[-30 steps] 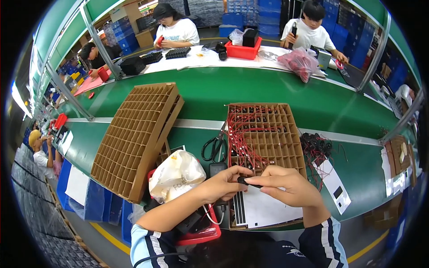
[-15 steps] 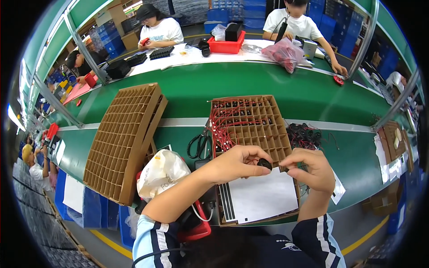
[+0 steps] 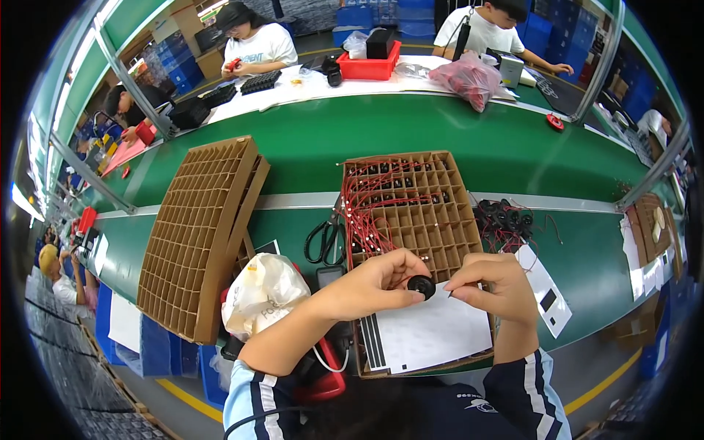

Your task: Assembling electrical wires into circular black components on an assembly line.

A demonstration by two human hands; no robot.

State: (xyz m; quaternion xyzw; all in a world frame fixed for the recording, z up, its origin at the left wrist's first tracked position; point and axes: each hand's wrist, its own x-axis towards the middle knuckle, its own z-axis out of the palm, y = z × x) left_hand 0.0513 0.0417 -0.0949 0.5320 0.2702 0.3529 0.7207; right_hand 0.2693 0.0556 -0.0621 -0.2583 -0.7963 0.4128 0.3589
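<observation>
My left hand (image 3: pixel 381 284) pinches a small round black part with a ring-shaped face (image 3: pixel 422 286), held above a white sheet of paper (image 3: pixel 433 334). To its right, my right hand (image 3: pixel 499 286) is closed in a pinch; a tiny dark tip shows at its fingertips, too small to name. The two hands are a short gap apart. Just beyond them lies a cardboard divider tray (image 3: pixel 440 253), its far cells holding black parts with red wires (image 3: pixel 367 213) gathered along its left side. A pile of black round parts with wires (image 3: pixel 506 220) lies right of the tray.
Stacked empty cardboard divider trays (image 3: pixel 192 235) lean at the left. Black scissors (image 3: pixel 320 242) and a white plastic bag (image 3: pixel 265 293) sit between. Across the green bench (image 3: pixel 308 139) are co-workers, a red bin (image 3: pixel 370 67) and a pink bag (image 3: pixel 473 81).
My left hand has lowered slightly and the black part's ring face now shows. My right fingers have closed into a pinch. Across the bench, a co-worker's hand has left a red object.
</observation>
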